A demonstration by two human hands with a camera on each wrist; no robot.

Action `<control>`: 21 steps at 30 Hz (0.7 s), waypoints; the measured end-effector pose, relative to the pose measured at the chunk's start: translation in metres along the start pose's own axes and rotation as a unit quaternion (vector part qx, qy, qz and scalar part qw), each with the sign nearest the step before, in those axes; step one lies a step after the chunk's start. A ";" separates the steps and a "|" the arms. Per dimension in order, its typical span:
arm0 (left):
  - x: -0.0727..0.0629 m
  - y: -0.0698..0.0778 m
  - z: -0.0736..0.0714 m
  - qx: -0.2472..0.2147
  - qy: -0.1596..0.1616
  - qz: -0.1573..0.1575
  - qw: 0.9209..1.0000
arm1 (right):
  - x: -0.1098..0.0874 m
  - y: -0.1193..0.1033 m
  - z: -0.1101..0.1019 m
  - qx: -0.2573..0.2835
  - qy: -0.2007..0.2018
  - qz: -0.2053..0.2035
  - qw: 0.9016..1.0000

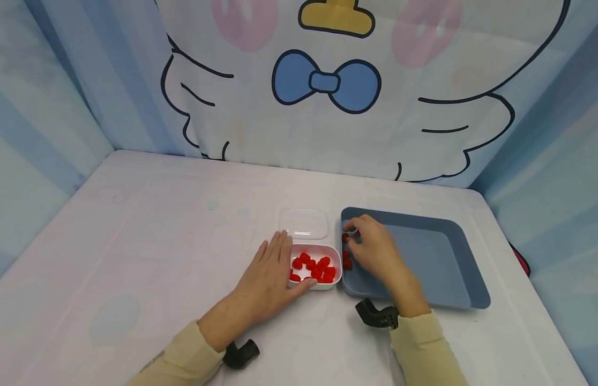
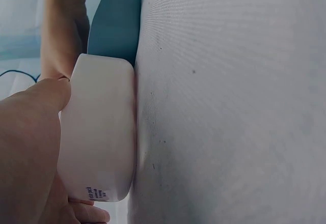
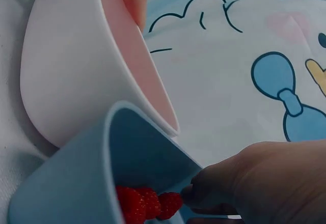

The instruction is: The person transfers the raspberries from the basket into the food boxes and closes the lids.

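Note:
My left hand lies with straight fingers along the left side of a white container with a pink inside, its thumb at the front rim. Several red raspberries lie in that container. In the left wrist view the thumb touches the container's wall. My right hand reaches into a blue-grey tray at its left wall, pinching a raspberry between thumb and fingertips. More raspberries sit in line along that wall, close to the pinched one.
A clear plastic lid lies on the white tablecloth behind the container. The container stands right against the tray's left side. A printed curtain hangs at the table's back edge, with blue curtains at both sides. Each wrist wears a black camera mount.

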State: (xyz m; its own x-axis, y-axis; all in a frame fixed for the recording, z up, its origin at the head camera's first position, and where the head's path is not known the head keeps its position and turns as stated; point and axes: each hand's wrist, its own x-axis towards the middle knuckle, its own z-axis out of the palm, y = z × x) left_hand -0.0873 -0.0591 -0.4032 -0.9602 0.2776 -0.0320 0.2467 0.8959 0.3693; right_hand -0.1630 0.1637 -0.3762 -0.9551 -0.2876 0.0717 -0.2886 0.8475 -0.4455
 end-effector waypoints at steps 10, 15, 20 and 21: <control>0.001 0.000 0.000 0.006 0.006 0.006 1.000 | 0.002 0.001 0.005 -0.021 0.002 0.000 1.000; 0.001 0.000 0.000 0.004 0.002 0.006 1.000 | 0.003 0.002 0.008 -0.028 -0.002 0.002 1.000; 0.000 0.000 0.000 0.002 0.000 0.002 1.000 | 0.003 0.002 0.010 -0.028 -0.004 0.003 1.000; 0.000 0.000 -0.001 0.001 0.000 0.002 1.000 | 0.003 0.002 0.010 -0.028 -0.005 0.004 1.000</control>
State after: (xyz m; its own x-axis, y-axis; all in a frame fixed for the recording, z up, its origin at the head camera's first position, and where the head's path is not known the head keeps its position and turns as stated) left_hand -0.0875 -0.0594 -0.4027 -0.9592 0.2809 -0.0316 0.2503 0.8959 0.3671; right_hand -0.1654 0.1598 -0.3854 -0.9566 -0.2852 0.0595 -0.2849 0.8733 -0.3951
